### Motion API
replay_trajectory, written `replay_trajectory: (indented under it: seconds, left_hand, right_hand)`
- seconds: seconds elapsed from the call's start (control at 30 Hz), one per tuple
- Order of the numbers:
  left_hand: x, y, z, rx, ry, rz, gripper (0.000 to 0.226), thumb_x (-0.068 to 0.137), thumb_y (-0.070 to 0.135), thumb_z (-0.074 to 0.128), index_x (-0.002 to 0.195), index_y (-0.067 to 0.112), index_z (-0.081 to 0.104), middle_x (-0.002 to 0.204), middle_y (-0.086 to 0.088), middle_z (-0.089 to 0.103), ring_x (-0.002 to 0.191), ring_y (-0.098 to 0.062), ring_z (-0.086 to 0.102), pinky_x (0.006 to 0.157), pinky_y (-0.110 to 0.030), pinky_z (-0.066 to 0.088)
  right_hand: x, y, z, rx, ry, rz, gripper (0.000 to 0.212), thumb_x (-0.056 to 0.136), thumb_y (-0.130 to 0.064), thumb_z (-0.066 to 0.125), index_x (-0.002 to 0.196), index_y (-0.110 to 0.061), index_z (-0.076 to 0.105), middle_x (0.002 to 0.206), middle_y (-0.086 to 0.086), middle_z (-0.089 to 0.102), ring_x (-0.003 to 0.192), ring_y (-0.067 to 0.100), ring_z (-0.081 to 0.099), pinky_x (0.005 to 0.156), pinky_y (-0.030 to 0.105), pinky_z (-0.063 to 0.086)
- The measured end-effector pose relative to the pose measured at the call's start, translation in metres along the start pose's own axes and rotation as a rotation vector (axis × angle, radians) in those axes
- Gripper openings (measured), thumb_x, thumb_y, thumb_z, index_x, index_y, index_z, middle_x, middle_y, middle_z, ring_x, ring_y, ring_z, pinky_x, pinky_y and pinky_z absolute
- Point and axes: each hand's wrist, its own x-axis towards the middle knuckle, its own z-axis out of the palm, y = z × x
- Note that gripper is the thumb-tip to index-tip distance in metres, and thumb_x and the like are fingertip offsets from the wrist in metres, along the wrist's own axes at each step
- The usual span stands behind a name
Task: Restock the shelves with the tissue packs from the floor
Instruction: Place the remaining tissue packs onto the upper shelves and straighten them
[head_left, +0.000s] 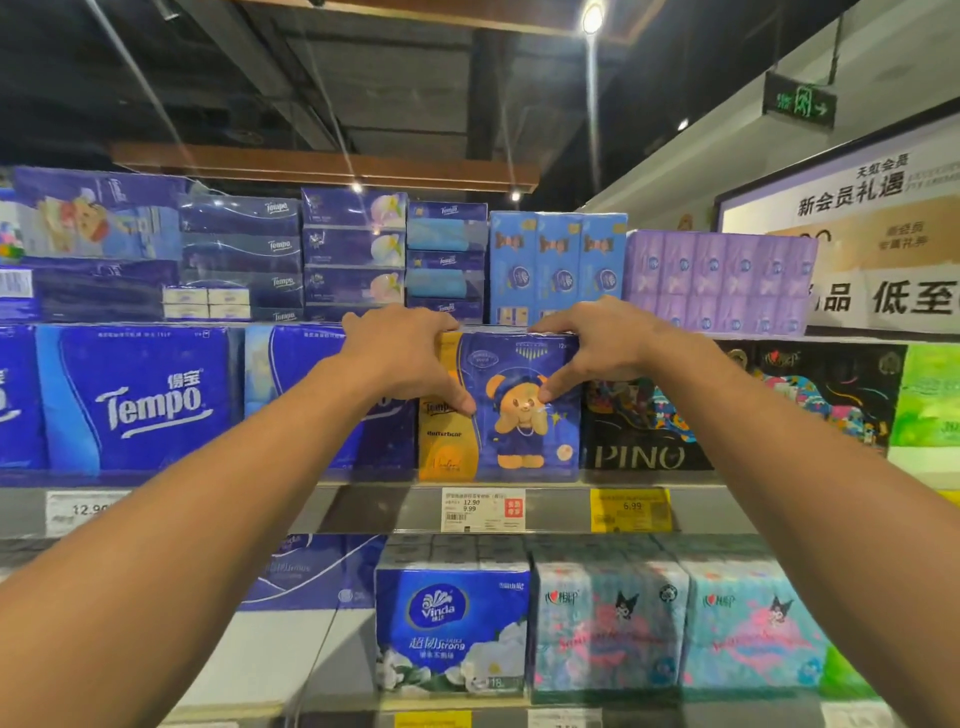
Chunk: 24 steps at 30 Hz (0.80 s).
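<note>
A blue and orange Tempo tissue pack with a bear picture (511, 431) stands upright on the middle shelf (363, 506), between a blue Tempo pack (311, 364) and a black Pino pack (727, 410). My left hand (402, 358) grips its top left corner, fingers over the top edge and thumb on the front. On the top right corner sits my right hand (592, 345), holding it the same way. Both arms reach up and forward to the shelf.
Big blue Tempo packs (135, 397) fill the shelf to the left, a green pack (927, 395) lies far right. Boxed tissues (353, 249) and purple packs (719, 280) stand on the top shelf. Below are Vinda (449, 629) and pastel packs (608, 623), with a gap at lower left.
</note>
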Motion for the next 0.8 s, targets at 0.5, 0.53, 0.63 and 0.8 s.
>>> replay_trajectory:
  seconds: [0.5, 0.53, 0.63, 0.8]
  left_hand:
    - [-0.026, 0.004, 0.011, -0.028, 0.278, 0.108, 0.098, 0.051, 0.085, 0.066, 0.135, 0.038, 0.046, 0.135, 0.010, 0.056, 0.132, -0.018, 0.044, 0.112, -0.058, 0.022]
    - [-0.032, 0.008, 0.013, -0.054, 0.339, 0.130, 0.095, 0.054, 0.083, 0.067, 0.134, 0.035, 0.049, 0.136, 0.010, 0.055, 0.133, -0.017, 0.042, 0.113, -0.058, 0.020]
    - [-0.054, 0.021, 0.024, -0.258, 0.566, 0.150, 0.070, 0.066, 0.067, 0.074, 0.120, 0.024, 0.064, 0.122, 0.006, 0.064, 0.119, -0.016, 0.054, 0.103, -0.037, 0.039]
    - [-0.089, 0.041, 0.050, -0.505, 0.708, 0.054, 0.047, 0.074, 0.054, 0.072, 0.106, 0.019, 0.070, 0.107, 0.002, 0.070, 0.100, -0.017, 0.063, 0.089, -0.034, 0.049]
  right_hand:
    - [-0.020, 0.001, -0.003, 0.001, 0.108, -0.059, 0.097, 0.056, -0.076, 0.074, 0.140, -0.032, 0.050, 0.136, -0.009, 0.059, 0.125, 0.020, 0.054, 0.099, 0.046, 0.048]
    - [-0.024, 0.000, -0.004, 0.009, 0.144, -0.075, 0.097, 0.056, -0.075, 0.074, 0.139, -0.031, 0.051, 0.136, -0.007, 0.059, 0.126, 0.021, 0.053, 0.100, 0.047, 0.047]
    - [-0.041, -0.005, -0.001, -0.009, 0.340, -0.119, 0.087, 0.064, -0.072, 0.072, 0.137, -0.028, 0.054, 0.134, -0.003, 0.061, 0.125, 0.021, 0.053, 0.102, 0.044, 0.045]
    - [-0.093, -0.027, 0.038, 0.085, 0.653, -0.142, 0.066, 0.076, -0.057, 0.069, 0.126, -0.015, 0.063, 0.125, 0.003, 0.066, 0.118, 0.022, 0.059, 0.100, 0.040, 0.046]
